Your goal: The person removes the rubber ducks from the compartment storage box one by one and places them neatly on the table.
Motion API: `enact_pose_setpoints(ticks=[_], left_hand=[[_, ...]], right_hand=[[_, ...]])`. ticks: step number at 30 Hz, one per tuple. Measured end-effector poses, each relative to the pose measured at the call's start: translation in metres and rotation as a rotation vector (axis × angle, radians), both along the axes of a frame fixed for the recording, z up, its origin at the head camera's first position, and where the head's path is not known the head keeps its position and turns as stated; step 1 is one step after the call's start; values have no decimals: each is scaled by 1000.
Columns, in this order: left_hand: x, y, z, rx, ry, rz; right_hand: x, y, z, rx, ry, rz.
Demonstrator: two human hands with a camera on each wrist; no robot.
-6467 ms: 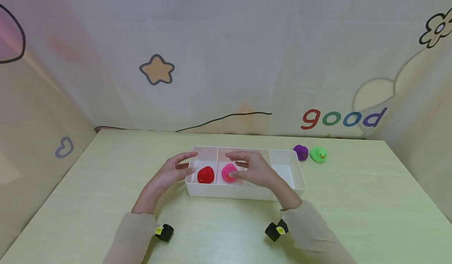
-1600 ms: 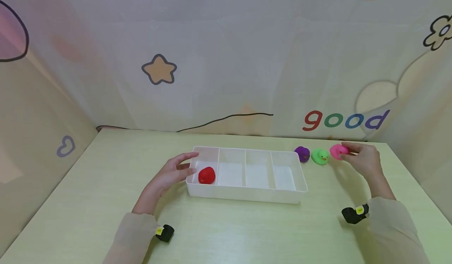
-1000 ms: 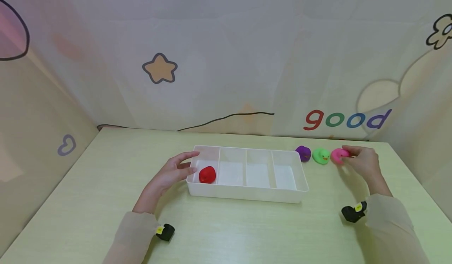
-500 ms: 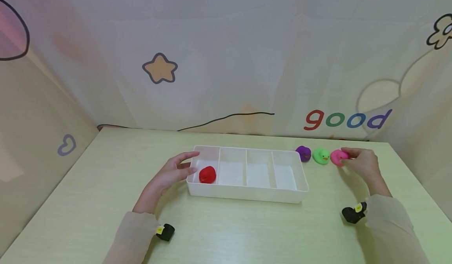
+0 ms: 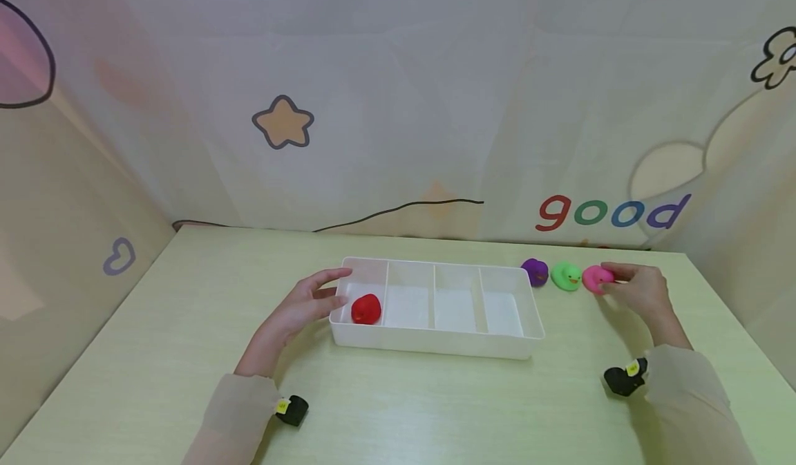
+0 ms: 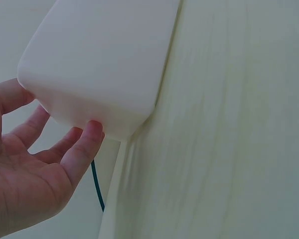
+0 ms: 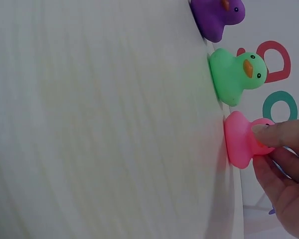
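Observation:
My left hand [image 5: 314, 298] rests its spread fingertips against the left end of a white divided tray [image 5: 435, 343]. In the left wrist view, the fingertips [image 6: 92, 130] touch the outer end wall. A red rubber duck [image 5: 366, 309] lies in the leftmost compartment. At the right, my right hand [image 5: 640, 292] pinches a pink rubber duck [image 5: 597, 280] between thumb and fingers. The right wrist view shows that duck upright, its base at the table surface and the thumb across its head. Next to it stand a green rubber duck [image 5: 566, 276] and a purple rubber duck [image 5: 535, 272].
The three ducks form a row along the back right of the pale wooden table [image 5: 423, 410]. The purple one is close to the tray's back right corner. A patterned cloth backdrop [image 5: 398, 119] rises behind the table's far edge.
Since the earliest frame, my right hand has carried the pink duck from the tray's second compartment to the green duck's right. Over the last second both hands stay nearly still.

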State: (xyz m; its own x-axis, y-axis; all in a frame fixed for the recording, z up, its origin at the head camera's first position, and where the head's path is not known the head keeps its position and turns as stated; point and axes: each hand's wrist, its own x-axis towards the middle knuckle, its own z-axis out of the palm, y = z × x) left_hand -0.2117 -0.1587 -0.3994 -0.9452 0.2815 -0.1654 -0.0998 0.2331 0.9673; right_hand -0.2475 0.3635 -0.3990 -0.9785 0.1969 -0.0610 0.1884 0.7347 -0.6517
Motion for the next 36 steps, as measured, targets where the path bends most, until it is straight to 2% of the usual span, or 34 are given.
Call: enact_pose_setpoints(ticks=[5, 14, 23, 29, 36], left_hand=[[1, 0, 0, 7, 3, -4], [-1, 1, 1, -26, -11, 21], [0, 2, 1, -27, -13, 29], [0, 1, 0, -6, -1, 1], [0, 0, 0, 6, 7, -13]], right_hand=[[3, -1, 2, -18, -1, -4], [13, -10, 16, -55, 109, 53], [26, -44, 33, -153, 206, 137], [36, -70, 40, -209, 293, 205], [46, -107, 46, -305, 279, 276]])
